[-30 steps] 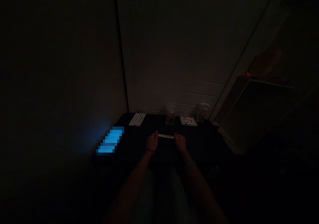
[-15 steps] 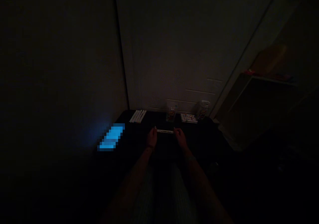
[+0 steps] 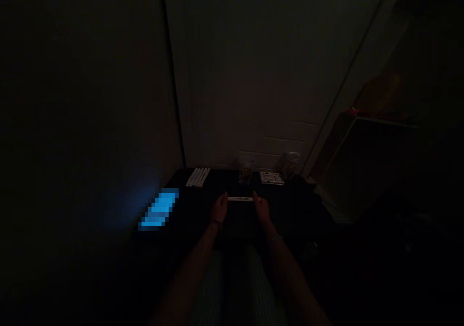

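Between my two hands a white marker (image 3: 239,199) lies level, with dark print along its barrel. My left hand (image 3: 219,209) is closed on its left end, and my right hand (image 3: 261,209) grips the right end. Both hands are over the dark table (image 3: 239,224). Beyond my left hand, several white markers (image 3: 197,177) lie side by side at the back. Farther off, past the held marker, stands a clear plastic package (image 3: 245,172). The dim light hides the exact placing of my fingers.
A flat stack of printed white markers or a pack (image 3: 271,178) lies at the back right, beside another clear package (image 3: 291,165). A glowing blue, pixelated screen (image 3: 159,210) is at the left. A wall (image 3: 246,74) rises behind; a shelf unit (image 3: 333,147) stands right.
The view has tilted and shifted slightly, so the table items sit a little lower and farther left. Both hands still hold the marker by its ends.
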Demonstrator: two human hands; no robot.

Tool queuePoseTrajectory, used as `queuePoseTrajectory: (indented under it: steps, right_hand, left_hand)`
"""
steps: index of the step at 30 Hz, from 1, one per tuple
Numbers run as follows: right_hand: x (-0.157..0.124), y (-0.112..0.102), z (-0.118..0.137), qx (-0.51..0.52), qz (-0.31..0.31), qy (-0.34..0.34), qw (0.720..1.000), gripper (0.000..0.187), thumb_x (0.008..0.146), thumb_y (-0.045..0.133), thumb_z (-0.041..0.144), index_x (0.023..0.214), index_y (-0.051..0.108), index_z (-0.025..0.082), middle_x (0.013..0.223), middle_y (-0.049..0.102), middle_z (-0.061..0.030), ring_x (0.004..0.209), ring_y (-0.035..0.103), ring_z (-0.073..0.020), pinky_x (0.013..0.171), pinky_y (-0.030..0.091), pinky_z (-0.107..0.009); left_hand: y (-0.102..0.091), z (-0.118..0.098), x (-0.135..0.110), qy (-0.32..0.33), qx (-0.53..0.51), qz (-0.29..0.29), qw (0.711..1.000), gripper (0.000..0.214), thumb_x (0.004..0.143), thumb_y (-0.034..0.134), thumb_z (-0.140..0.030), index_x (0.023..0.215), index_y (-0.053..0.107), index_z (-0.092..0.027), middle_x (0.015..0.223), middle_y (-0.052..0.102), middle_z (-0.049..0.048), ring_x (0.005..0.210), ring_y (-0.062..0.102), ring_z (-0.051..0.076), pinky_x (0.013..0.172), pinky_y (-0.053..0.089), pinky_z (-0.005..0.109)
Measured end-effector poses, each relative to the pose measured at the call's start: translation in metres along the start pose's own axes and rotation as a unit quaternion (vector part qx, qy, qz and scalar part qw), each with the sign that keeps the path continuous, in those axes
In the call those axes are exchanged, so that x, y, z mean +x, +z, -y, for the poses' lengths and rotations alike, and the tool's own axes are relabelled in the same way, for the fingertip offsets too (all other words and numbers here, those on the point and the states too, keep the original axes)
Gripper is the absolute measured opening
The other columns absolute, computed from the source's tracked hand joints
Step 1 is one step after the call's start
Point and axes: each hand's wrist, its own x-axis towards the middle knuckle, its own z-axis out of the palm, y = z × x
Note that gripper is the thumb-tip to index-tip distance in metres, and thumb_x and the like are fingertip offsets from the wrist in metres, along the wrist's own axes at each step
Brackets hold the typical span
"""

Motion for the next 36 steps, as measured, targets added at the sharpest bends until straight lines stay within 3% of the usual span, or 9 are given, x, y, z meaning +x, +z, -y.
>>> queuePoseTrajectory:
  steps: [7, 14, 24, 36]
  right_hand:
    - [-0.003, -0.002, 0.000, -0.014, 0.017, 0.000, 1.000, 0.054, 0.075, 0.027, 0.057, 0.046, 0.043, 0.014, 0.045, 0.038, 0.0018, 0.044, 0.033, -0.0067, 0.039, 0.019, -0.019]
    - [-0.001, -0.001, -0.003, -0.018, 0.009, 0.000, 1.000, 0.053, 0.075, 0.025, 0.057, 0.046, 0.041, 0.016, 0.043, 0.037, 0.0022, 0.042, 0.031, -0.0067, 0.039, 0.019, -0.019]
    - [-0.001, -0.004, 0.001, -0.019, 0.031, 0.014, 0.999, 0.055, 0.074, 0.026, 0.057, 0.042, 0.042, 0.015, 0.040, 0.037, 0.0014, 0.040, 0.032, -0.0069, 0.038, 0.018, -0.020]
    - [-0.004, -0.003, 0.005, -0.062, -0.004, -0.023, 0.998, 0.055, 0.077, 0.025, 0.055, 0.045, 0.045, 0.015, 0.044, 0.045, 0.0001, 0.043, 0.036, -0.0073, 0.041, 0.020, -0.020]
  left_hand:
    - [-0.006, -0.014, -0.005, -0.022, 0.079, 0.012, 0.997, 0.042, 0.075, 0.031, -0.054, 0.069, 0.054, -0.019, 0.061, 0.057, -0.0017, 0.060, 0.049, 0.010, 0.054, 0.032, 0.018]
    - [0.001, 0.000, 0.000, -0.001, 0.127, 0.027, 0.992, 0.044, 0.076, 0.026, -0.057, 0.074, 0.052, -0.021, 0.069, 0.058, 0.0000, 0.060, 0.050, 0.010, 0.052, 0.028, 0.019]
    - [0.004, 0.008, 0.003, 0.009, 0.118, 0.039, 0.992, 0.044, 0.077, 0.023, -0.057, 0.076, 0.050, -0.022, 0.067, 0.056, -0.0013, 0.058, 0.048, 0.009, 0.051, 0.026, 0.019]
    - [0.001, 0.001, -0.002, 0.017, 0.144, 0.019, 0.989, 0.045, 0.078, 0.023, -0.056, 0.078, 0.051, -0.021, 0.067, 0.057, 0.0006, 0.058, 0.050, 0.010, 0.052, 0.027, 0.019]
